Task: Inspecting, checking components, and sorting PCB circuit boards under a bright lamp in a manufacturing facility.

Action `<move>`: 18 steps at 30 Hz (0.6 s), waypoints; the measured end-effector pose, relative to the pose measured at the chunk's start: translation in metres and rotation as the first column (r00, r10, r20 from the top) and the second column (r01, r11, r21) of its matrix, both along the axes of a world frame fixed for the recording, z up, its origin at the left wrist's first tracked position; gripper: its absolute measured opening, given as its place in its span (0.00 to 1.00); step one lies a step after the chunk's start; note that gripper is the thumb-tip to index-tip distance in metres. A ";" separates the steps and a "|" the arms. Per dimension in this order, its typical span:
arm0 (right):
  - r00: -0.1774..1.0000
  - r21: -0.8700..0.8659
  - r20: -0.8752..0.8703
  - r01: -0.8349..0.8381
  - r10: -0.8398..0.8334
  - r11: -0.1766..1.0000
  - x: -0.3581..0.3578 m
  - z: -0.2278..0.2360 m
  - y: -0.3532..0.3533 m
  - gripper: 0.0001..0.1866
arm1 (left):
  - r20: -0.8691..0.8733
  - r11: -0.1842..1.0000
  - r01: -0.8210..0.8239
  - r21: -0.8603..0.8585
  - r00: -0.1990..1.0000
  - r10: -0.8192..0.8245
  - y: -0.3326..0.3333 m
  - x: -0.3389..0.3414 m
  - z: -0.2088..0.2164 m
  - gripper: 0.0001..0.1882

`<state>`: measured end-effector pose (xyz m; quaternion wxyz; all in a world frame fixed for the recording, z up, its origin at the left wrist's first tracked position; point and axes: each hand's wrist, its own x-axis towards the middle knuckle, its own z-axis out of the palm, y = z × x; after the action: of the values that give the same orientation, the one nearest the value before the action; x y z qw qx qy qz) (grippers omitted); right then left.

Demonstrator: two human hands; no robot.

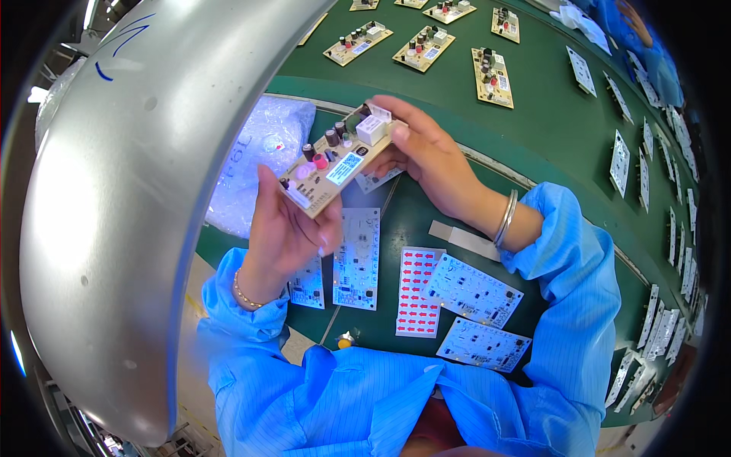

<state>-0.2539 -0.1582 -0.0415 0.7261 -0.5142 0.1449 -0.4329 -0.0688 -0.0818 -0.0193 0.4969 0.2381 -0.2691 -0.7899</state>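
Note:
A tan circuit board [324,177] with capacitors, a white relay block and a label is held tilted above the green bench. My left hand [285,225] grips its near left end, thumb on the edge. On the far right end my right hand [430,156] pinches it beside the white block. Below lie white circuit boards: one upright board [356,259], another [308,283] partly under my left wrist, and two at the right, an angled board [474,289] and a lower board [484,344]. A sheet of red arrow stickers [419,293] lies partly under the angled one.
A large silver lamp hood [129,190] fills the left side. Beside it rests a bubble-wrap bag [263,160]. Beyond the rail, a green conveyor [548,126] carries tan boards [424,49] and rows of white boards [620,163]. Another person's sleeve [662,72] shows far right.

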 end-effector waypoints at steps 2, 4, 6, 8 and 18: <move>0.993 -0.207 0.002 0.120 -0.122 0.971 0.002 0.004 0.009 0.29 | -0.111 0.997 -0.032 0.063 0.993 0.039 -0.004 0.003 -0.003 0.37; 0.988 -0.410 0.048 0.152 -0.145 0.900 0.002 0.001 0.018 0.31 | -0.259 0.999 0.032 0.021 0.966 -0.025 -0.011 0.012 -0.010 0.35; 0.979 -0.572 0.128 0.203 -0.159 0.795 0.004 -0.002 0.022 0.36 | -0.293 0.994 0.071 0.082 0.955 -0.044 -0.013 0.014 -0.009 0.33; 0.956 -0.655 0.083 0.264 -0.280 0.708 -0.001 0.004 0.025 0.35 | -0.274 0.975 0.072 0.212 0.962 -0.012 -0.014 0.009 -0.003 0.32; 0.907 -0.743 0.120 0.352 -0.404 0.569 0.000 0.028 0.040 0.23 | -0.325 0.956 0.190 0.223 0.939 -0.111 -0.008 0.009 -0.009 0.25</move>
<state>-0.2534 -0.1178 -0.0138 0.3337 -0.7373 0.0825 -0.5815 -0.0595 -0.0903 -0.0285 0.4362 0.1512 -0.1035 -0.8810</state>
